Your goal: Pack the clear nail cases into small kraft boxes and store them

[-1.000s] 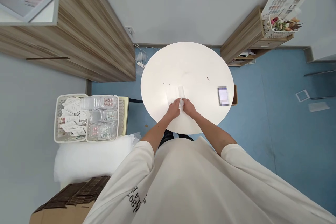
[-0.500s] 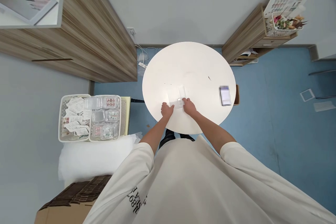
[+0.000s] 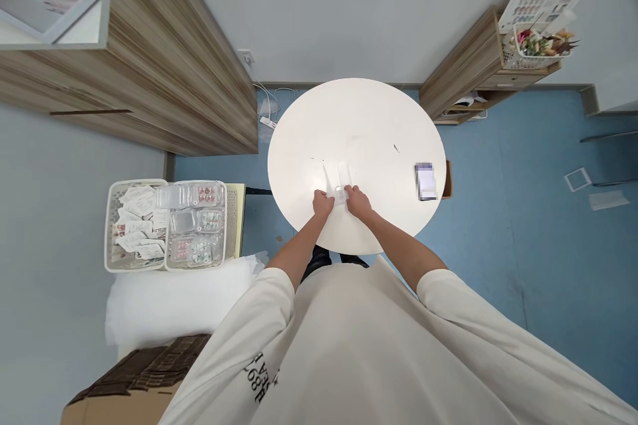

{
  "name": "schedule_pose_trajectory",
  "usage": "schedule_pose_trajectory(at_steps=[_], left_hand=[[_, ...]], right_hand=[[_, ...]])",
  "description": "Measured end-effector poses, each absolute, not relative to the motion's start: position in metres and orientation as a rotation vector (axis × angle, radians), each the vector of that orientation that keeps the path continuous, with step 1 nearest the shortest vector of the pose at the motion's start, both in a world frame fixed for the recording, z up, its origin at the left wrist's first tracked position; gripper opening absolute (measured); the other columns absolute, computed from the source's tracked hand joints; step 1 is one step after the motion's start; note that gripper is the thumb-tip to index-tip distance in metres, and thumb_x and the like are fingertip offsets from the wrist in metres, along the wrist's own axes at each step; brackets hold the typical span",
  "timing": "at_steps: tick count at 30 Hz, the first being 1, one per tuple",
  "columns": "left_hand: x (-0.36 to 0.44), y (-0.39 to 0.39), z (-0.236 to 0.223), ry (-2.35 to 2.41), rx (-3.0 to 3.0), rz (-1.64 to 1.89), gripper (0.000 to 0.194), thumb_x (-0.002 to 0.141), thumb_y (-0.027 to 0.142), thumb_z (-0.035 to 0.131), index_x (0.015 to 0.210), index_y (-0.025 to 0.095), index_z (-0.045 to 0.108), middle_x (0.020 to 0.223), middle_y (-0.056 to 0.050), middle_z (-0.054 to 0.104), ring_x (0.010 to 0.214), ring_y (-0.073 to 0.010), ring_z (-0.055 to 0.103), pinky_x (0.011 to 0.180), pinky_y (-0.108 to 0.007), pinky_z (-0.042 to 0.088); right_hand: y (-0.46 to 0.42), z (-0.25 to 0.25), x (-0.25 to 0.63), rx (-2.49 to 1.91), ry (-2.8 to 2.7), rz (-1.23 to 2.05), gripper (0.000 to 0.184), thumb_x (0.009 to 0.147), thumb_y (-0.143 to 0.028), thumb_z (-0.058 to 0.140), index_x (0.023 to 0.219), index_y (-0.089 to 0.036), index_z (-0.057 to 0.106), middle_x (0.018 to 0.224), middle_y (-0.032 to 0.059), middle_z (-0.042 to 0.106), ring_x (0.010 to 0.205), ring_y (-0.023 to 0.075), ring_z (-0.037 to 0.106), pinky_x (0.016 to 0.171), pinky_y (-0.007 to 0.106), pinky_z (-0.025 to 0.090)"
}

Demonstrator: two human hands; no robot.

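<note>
A small clear plastic case (image 3: 340, 195) lies near the front of the white round table (image 3: 359, 119), its lid (image 3: 343, 172) opened away from me. My right hand (image 3: 357, 202) grips the case's right side, thumb towards its middle. From the left, my left hand (image 3: 323, 203) pinches a thin translucent sheet (image 3: 327, 178), which stands partly upright along the case's left side. Whether the sheet is tucked under the case, I cannot tell. The case's contents are too small and pale to make out.
A phone-like item (image 3: 425, 181), blurred out, lies at the table's right. On the left stand white baskets (image 3: 110, 226) with cards and clear cases of press-on nails (image 3: 207, 220). White wrapping material (image 3: 179, 295) and a cardboard box (image 3: 124, 405) sit below them.
My left hand has moved right, closer to the case. The translucent sheet, flatter and spread to the left before, is now lifted and folded towards the case. My right hand stays nearly in place.
</note>
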State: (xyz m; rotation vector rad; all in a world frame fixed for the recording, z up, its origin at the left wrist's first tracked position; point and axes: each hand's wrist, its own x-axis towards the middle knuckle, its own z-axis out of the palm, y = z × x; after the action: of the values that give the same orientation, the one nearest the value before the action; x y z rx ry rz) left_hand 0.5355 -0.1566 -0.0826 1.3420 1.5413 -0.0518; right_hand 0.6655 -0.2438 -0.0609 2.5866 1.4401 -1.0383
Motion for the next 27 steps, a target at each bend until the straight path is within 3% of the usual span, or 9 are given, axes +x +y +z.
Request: schedule_pose_trajectory(at_steps=[9, 14, 20, 23, 27], left_hand=[[0.570, -0.173, -0.074, 1.288, 1.497, -0.036, 0.021, 0.082, 0.017, 0.066, 0.094, 0.025, 0.051, 0.084, 0.001, 0.065, 0.077, -0.0156, 0.062, 0.070, -0.028, 0.048], [0.571, -0.176, -0.079, 1.257, 1.489, -0.048, 0.025, 0.084, 0.015, 0.062, 0.107, 0.023, 0.060, 0.102, -0.004, 0.072, 0.093, -0.0176, 0.067, 0.082, -0.029, 0.052], [0.566, -0.173, -0.081, 1.129, 1.516, -0.073, 0.040, 0.089, 0.014, 0.052, 0.128, 0.020, 0.061, 0.119, -0.008, 0.071, 0.109, -0.0204, 0.066, 0.094, -0.032, 0.051], [0.564, -0.172, -0.078, 1.093, 1.556, -0.099, 0.040, 0.090, 0.013, 0.051, 0.128, 0.021, 0.062, 0.121, -0.008, 0.069, 0.109, -0.0210, 0.066, 0.094, -0.033, 0.052], [0.557, -0.174, -0.068, 1.047, 1.936, -0.081, 0.046, 0.089, 0.011, 0.050, 0.132, 0.022, 0.059, 0.137, -0.012, 0.059, 0.128, -0.0268, 0.055, 0.107, -0.042, 0.044]], right_hand=[[-0.250, -0.068, 0.672, 2.686, 1.470, -1.104, 0.039, 0.097, -0.019, 0.047, 0.135, -0.025, 0.045, 0.121, 0.0106, 0.053, 0.089, 0.0214, 0.060, 0.067, 0.031, 0.045], [-0.255, -0.076, 0.674, 2.750, 1.503, -1.174, 0.041, 0.095, -0.019, 0.047, 0.136, -0.024, 0.044, 0.122, 0.0112, 0.054, 0.088, 0.0213, 0.060, 0.067, 0.031, 0.046], [-0.269, -0.075, 0.681, 2.804, 1.600, -1.295, 0.060, 0.091, -0.009, 0.041, 0.148, -0.024, 0.030, 0.125, 0.0097, 0.055, 0.088, 0.0195, 0.059, 0.073, 0.031, 0.049], [-0.273, -0.069, 0.684, 2.679, 1.673, -1.293, 0.056, 0.090, -0.007, 0.042, 0.143, -0.025, 0.042, 0.124, 0.0084, 0.054, 0.087, 0.0187, 0.058, 0.074, 0.031, 0.049], [-0.275, -0.063, 0.682, 2.593, 1.699, -1.086, 0.052, 0.089, -0.006, 0.046, 0.137, -0.023, 0.053, 0.134, 0.0115, 0.050, 0.111, 0.0240, 0.054, 0.090, 0.035, 0.046]])
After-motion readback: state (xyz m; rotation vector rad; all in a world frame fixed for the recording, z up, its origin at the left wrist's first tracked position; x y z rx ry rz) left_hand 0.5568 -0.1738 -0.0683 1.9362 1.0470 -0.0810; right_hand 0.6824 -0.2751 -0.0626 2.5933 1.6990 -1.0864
